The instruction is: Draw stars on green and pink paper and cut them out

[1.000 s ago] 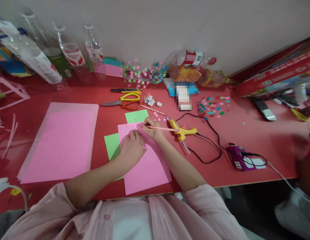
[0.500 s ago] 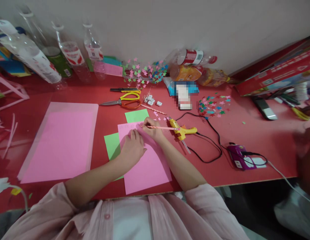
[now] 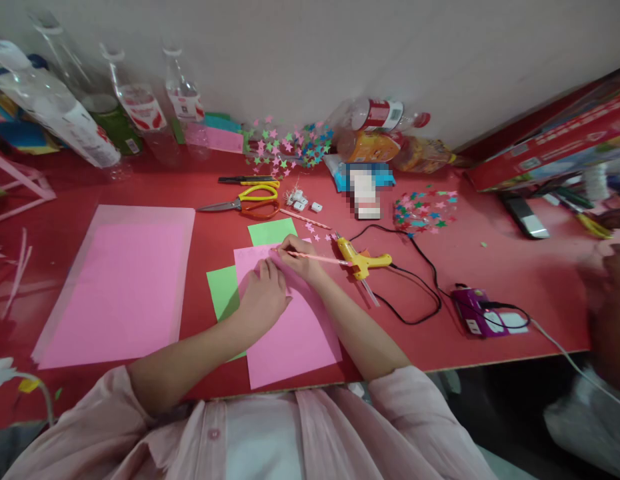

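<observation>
My right hand [image 3: 303,261] is closed round a thin pink pencil [image 3: 323,258], its tip resting on the top edge of a pink paper sheet [image 3: 295,333] in front of me. My left hand [image 3: 264,293] lies flat on that sheet with its fingers stretched out, pressing the paper down. Two green paper pieces [image 3: 273,231] stick out from under the pink sheet. A yellow glue gun [image 3: 363,259] lies just right of my right hand, with small pink stars [image 3: 317,235] beside it.
A large pink sheet [image 3: 115,287] lies at left on the red table [image 3: 515,267]. Scissors [image 3: 247,200], a cutter, star piles [image 3: 290,145] and bottles [image 3: 140,110] lie farther back. A black cord runs to a purple device [image 3: 473,313]. Another person's hand [image 3: 607,267] is at the right edge.
The pencil tip in my right hand has crept slightly left along the top of the pink sheet. My left hand has stayed put. The view has shifted a little.
</observation>
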Action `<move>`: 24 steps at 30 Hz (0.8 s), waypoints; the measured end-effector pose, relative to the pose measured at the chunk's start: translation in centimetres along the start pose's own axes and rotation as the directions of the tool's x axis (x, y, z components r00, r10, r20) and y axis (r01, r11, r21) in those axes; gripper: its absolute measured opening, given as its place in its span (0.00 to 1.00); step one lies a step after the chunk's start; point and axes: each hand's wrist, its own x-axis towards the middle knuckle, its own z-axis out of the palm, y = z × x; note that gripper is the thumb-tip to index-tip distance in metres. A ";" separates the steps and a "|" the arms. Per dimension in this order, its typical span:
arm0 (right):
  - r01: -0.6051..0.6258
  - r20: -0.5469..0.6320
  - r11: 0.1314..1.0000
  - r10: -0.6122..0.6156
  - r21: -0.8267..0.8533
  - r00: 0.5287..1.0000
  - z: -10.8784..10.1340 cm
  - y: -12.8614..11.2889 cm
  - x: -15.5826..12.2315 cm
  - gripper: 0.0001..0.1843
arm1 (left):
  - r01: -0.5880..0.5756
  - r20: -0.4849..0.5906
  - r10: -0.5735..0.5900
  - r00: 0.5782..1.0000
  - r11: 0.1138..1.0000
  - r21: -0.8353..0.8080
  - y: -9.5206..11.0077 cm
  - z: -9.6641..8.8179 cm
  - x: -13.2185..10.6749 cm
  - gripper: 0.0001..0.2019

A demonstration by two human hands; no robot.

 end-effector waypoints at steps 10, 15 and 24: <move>0.005 0.030 0.999 -0.003 -0.053 1.000 0.1 0.5 0.0 0.11 | 0.006 0.008 -0.006 1.000 1.000 -0.007 0.1 0.1 0.1 0.30; 0.010 0.019 0.996 -0.008 -0.083 1.000 0.2 0.5 -0.1 0.13 | 0.009 0.043 -0.010 0.999 1.000 0.023 0.1 -0.2 0.1 0.30; 0.030 -0.044 0.991 -0.036 -0.131 0.998 0.2 0.7 0.0 0.09 | 0.011 0.021 -0.011 1.000 1.000 -0.007 0.0 -0.1 0.1 0.29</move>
